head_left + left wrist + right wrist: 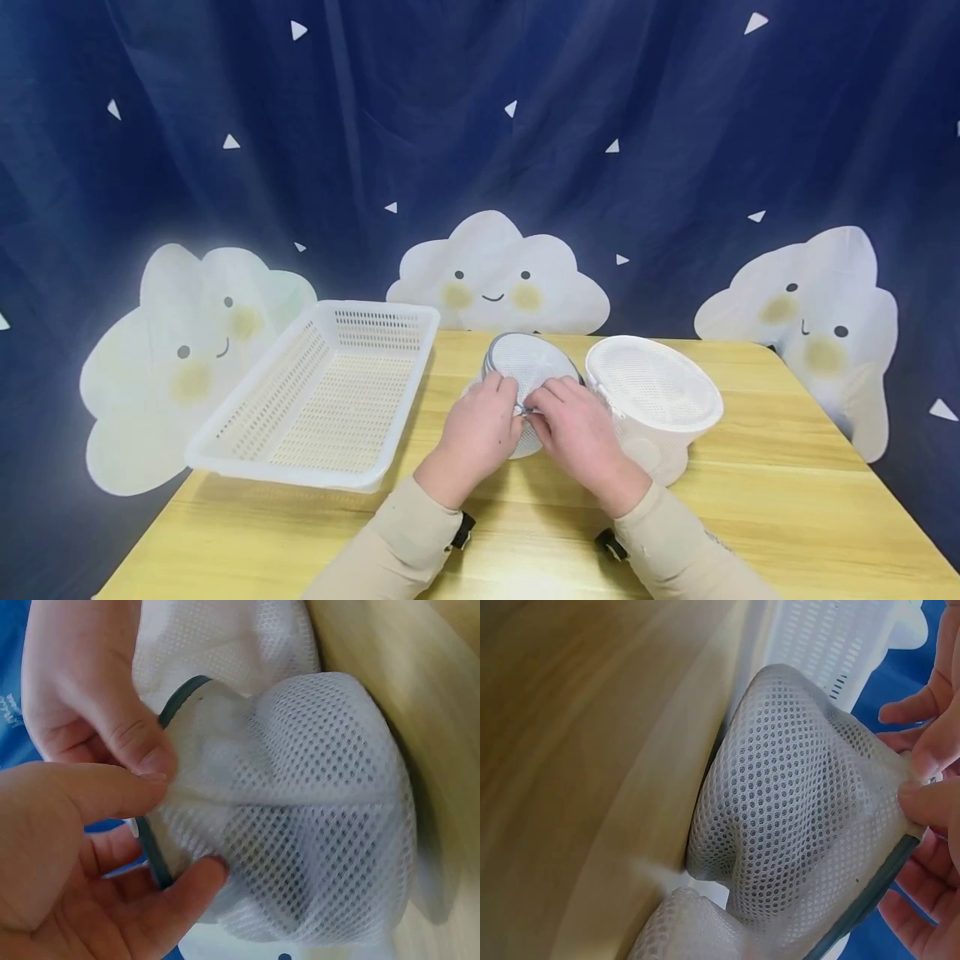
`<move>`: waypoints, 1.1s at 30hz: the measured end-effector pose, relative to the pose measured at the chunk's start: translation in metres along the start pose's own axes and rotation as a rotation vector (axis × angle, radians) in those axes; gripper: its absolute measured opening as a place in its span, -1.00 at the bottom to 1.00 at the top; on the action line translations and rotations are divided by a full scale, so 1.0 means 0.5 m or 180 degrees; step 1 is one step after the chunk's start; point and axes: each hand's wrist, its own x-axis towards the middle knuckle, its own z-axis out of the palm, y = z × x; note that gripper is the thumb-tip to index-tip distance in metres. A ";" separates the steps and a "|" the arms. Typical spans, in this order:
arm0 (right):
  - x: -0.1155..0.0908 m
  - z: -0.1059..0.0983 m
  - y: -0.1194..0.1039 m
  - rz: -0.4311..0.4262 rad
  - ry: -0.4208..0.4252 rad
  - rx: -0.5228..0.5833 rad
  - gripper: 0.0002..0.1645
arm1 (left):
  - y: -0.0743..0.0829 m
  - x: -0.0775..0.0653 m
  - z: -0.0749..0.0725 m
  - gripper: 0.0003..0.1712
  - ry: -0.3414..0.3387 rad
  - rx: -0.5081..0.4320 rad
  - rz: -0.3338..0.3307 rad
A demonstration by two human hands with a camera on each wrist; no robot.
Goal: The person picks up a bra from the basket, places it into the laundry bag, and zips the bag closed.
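Left hand [480, 427], right hand [579, 427] both curled, pinching bag [528, 357] at rim [155, 859]; probably working its closure, next needs rim taut.

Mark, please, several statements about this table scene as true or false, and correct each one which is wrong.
1. The left hand and the right hand both hold the gray-rimmed mesh bag. True.
2. Only one mesh bag is in view. False: an all-white mesh bag is also on the wooden table.
3. In the head view, the white basket is left of both bags. True.
4. The basket's walls are solid. False: they have many openings.
5. The background is red. False: the curtain is dark blue.
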 end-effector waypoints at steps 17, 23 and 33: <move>0.000 -0.004 0.003 0.0119 -0.0055 0.0034 -0.69 | -0.016 0.001 -0.030 -0.84 -0.0144 -0.0137 0.0090; 0.003 -0.006 0.006 0.0205 -0.0115 0.0039 -0.65 | -0.030 0.002 -0.044 -0.82 -0.0084 -0.0161 -0.0100; 0.005 -0.011 0.006 0.0257 -0.0150 0.0007 -0.64 | -0.043 0.008 -0.050 -0.83 -0.0056 -0.0039 -0.0396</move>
